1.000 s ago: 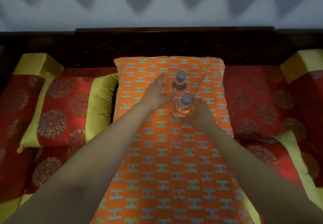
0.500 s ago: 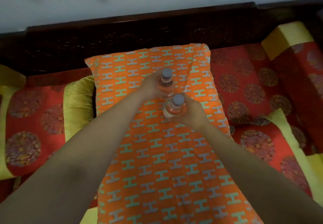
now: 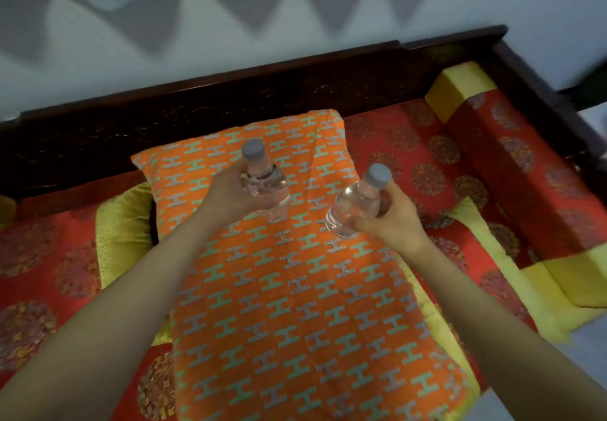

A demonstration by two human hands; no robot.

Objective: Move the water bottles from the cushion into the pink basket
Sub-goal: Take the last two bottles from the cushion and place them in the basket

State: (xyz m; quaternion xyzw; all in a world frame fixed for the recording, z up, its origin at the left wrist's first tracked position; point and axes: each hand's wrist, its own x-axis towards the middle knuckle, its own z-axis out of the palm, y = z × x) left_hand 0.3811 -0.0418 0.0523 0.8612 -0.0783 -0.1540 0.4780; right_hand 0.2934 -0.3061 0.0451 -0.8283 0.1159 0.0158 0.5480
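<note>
Left hand: closed around the far bottle, centre of frame, held roughly upright above the cushion.
Right hand: wrapped around the near bottle, right of centre, tilted with its cap toward the upper right.
Bottles: clear, grey caps, apart from each other; whether either touches the cushion cannot be told.
Cushion: orange with H pattern, running from centre to the lower edge.
Sofa: red and yellow, dark wooden back across the upper frame.

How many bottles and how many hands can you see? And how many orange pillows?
Water bottles: 2, left bottle and right bottle
Hands: 2, left hand and right hand
Orange cushion: 1
Total: 5
</note>
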